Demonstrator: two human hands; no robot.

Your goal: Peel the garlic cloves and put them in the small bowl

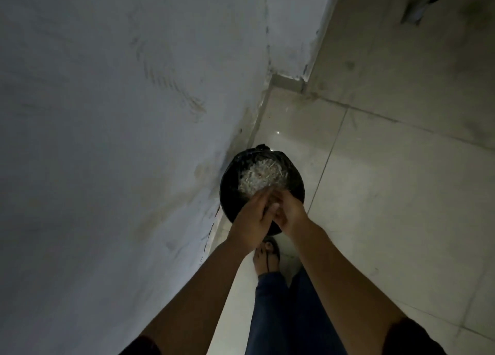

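Observation:
I stand over a round bin lined with a black bag [230, 191] on the floor by the wall. A heap of pale, papery garlic peel [259, 178] lies inside it. My left hand [253, 220] and my right hand [290, 212] are pressed together above the bin's near rim, the left fingers straight across the right palm. The dim light hides whether anything lies between them. No garlic cloves or small bowl are in sight.
A scuffed grey wall [107, 113] runs along the left, close to the bin. Pale glossy floor tiles [388, 194] spread to the right. My foot in a sandal [266, 255] and jeans legs show below my hands.

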